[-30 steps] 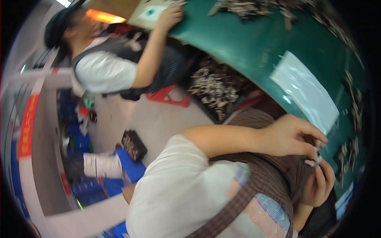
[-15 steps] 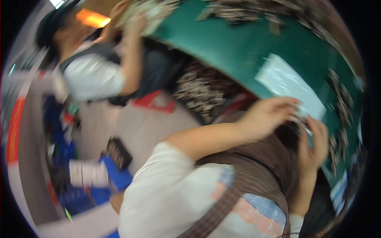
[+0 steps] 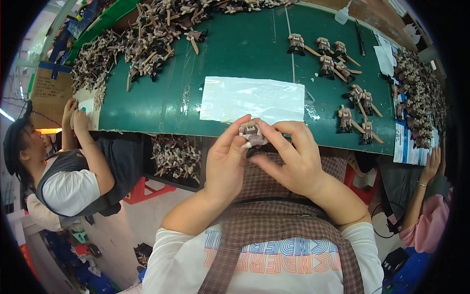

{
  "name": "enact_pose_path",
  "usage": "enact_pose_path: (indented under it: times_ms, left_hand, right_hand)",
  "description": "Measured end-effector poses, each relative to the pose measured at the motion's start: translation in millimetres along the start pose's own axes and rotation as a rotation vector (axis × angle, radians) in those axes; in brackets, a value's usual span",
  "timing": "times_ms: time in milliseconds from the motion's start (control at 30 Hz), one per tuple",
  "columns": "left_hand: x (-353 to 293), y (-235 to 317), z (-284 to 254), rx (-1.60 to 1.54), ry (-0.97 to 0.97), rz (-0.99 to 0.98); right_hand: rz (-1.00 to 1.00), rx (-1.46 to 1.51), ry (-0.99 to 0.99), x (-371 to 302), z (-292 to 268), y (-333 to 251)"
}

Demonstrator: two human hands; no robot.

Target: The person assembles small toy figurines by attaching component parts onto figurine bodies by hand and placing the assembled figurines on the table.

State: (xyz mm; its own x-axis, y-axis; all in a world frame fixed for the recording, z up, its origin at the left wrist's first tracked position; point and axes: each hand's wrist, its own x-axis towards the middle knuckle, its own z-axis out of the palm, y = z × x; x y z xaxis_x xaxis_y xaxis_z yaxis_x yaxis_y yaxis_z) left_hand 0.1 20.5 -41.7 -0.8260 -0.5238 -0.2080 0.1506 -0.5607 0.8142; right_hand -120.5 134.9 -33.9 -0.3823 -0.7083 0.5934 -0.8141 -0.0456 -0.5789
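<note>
Figurine (image 3: 253, 134): held between both hands in front of the apron (image 3: 274, 213), close to the near edge of the green table (image 3: 240, 54); pale at the top, grey-brown in the middle, dark at the lower end.
Left hand (image 3: 226, 164): grasping the figurine from the left, thumb and fingertips closed against its side.
Right hand (image 3: 296, 159): grasping the same figurine from the right, index finger bent onto its upper part, other fingers loosely curled; thumb low beside the dark end, touching or merely near, hard to tell at such small size.
White sheet (image 3: 254, 98): lying flat on the green table just beyond the hands, glossy and slightly crinkled.
Spread-out figurines (image 3: 344, 117): lying to the right of the white sheet in a loose band, several with flat tan sticks jutting out.
Left heap (image 3: 147, 44): piled thickly over the far left of the table, sticks and dark ends mixed together.
Right heap (image 3: 416, 93): massed along the right end, near a blue-and-white packet (image 3: 409, 149).
Lower heap (image 3: 176, 154): packed below table level, left of the lap, beside a red stool (image 3: 147, 191).
Far side: white bottle (image 3: 341, 15) near a slim dark tool (image 3: 361, 38).
Neighbours: at left, a co-worker (image 3: 73, 186) in dark cap and white sleeve, both hands raised at the table corner; at right, a pink sleeve (image 3: 426, 225) with forearm reaching toward the packet.
</note>
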Motion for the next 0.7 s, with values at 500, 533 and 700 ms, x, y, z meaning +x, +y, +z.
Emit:
enact_pose_path:
  times_ms: [500, 533, 700]
  left_hand:
    - [5, -6, 4, -0.045, 0.062, -0.1]
    - [6, -5, 3, -0.077, 0.054, -0.125]
    - [5, -1, 4, -0.142, 0.037, -0.15]
  right_hand:
    - [-0.099, -0.162, -0.039, 2, -10, 21]
    - [-0.103, -0.152, -0.059, 10, -14, 20]
    - [-0.14, -0.041, -0.058, 9, -7, 25]
